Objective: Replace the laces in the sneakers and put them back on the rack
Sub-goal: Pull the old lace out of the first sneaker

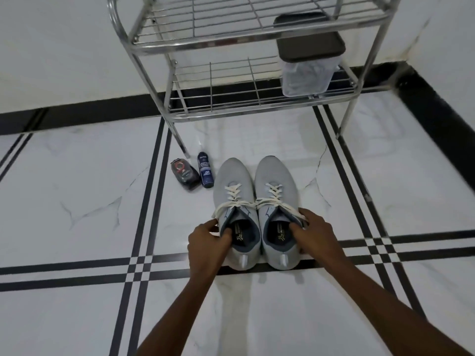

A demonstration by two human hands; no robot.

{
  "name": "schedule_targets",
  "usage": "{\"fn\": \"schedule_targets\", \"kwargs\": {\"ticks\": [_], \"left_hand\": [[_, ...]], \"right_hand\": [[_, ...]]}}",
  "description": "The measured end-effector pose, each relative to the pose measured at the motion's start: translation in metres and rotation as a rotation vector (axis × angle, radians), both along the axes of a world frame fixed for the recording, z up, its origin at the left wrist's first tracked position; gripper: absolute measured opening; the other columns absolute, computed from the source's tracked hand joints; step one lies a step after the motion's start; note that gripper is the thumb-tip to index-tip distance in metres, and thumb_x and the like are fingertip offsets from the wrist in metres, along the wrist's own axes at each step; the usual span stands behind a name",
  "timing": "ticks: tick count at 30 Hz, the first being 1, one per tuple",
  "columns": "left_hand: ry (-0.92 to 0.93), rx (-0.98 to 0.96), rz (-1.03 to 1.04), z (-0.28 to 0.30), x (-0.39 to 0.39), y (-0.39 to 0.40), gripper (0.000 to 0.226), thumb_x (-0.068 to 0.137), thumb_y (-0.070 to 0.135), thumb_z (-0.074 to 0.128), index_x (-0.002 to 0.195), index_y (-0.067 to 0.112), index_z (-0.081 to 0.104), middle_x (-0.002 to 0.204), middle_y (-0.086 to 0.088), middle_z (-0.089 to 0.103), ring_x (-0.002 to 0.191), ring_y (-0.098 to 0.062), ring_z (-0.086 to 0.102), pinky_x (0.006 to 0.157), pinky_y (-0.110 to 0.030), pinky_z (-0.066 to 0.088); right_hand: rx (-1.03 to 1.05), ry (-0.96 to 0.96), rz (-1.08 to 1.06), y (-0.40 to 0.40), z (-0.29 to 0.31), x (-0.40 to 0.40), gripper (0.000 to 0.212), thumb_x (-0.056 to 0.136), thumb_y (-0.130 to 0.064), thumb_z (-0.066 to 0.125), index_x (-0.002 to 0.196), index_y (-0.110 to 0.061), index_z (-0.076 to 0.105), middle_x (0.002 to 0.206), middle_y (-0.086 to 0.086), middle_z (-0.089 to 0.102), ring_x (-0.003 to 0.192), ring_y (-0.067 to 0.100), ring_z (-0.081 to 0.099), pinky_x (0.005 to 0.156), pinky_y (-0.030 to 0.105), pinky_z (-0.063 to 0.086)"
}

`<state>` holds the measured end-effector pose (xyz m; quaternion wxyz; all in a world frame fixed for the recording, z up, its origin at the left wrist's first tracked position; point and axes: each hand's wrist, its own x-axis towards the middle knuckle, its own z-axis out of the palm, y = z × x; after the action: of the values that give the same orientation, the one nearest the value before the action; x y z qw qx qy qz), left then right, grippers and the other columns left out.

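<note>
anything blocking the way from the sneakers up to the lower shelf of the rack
Nothing visible does. The grey sneakers sit on the floor before the steel wire rack; the clear black-lidded container fills only its right end, and the small bottles stand off left.

The glossy white marble-look tiled floor point(77, 201) carries smooth black inlaid stripes and reflects light. The two-shelf chrome wire rack point(231, 44) is shiny polished metal tubing and thin rod. At the right end of its lower shelf stands a clear, slightly cloudy plastic container point(305, 75) under a matt dark plastic lid point(309, 38). The pale grey knit-cloth sneakers point(253, 186) look soft and matt, threaded with flat white woven laces point(236, 194). The dark blue cylindrical spray can point(205, 170) has a smooth sheen.
</note>
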<state>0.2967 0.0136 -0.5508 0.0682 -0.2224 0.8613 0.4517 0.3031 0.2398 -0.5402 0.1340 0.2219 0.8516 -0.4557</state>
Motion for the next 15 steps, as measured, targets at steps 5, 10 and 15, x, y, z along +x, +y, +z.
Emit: {"fn": "schedule_targets", "kwargs": {"ticks": [5,10,15], "left_hand": [[0.005,0.041,0.007,-0.002,0.007,0.001,0.053,0.066,0.051,0.062,0.110,0.025,0.075,0.083,0.009,0.074,0.067,-0.017,0.072,0.073,-0.045,0.063],[0.000,0.059,0.015,-0.002,0.009,0.005,0.056,0.067,0.047,0.063,0.115,0.019,0.071,0.086,0.008,0.071,0.067,-0.021,0.073,0.073,-0.046,0.063],[-0.019,0.035,-0.055,-0.003,0.030,-0.002,0.067,0.067,0.057,0.075,0.122,0.019,0.062,0.111,0.000,0.066,0.098,-0.023,0.066,0.082,-0.049,0.060]], "right_hand": [[-0.007,-0.005,-0.007,0.001,0.003,0.003,0.043,0.096,-0.023,0.059,0.139,-0.016,0.054,0.126,0.010,0.062,0.108,0.027,0.056,0.084,0.026,0.038],[0.054,0.018,0.004,0.011,-0.002,-0.001,0.031,0.096,-0.023,0.053,0.126,-0.018,0.060,0.115,0.010,0.067,0.090,0.022,0.053,0.080,0.030,0.041],[0.144,-0.015,0.036,0.032,0.004,-0.013,0.039,0.089,-0.023,0.062,0.127,-0.015,0.060,0.121,0.015,0.065,0.113,0.036,0.058,0.085,0.034,0.044]]}}
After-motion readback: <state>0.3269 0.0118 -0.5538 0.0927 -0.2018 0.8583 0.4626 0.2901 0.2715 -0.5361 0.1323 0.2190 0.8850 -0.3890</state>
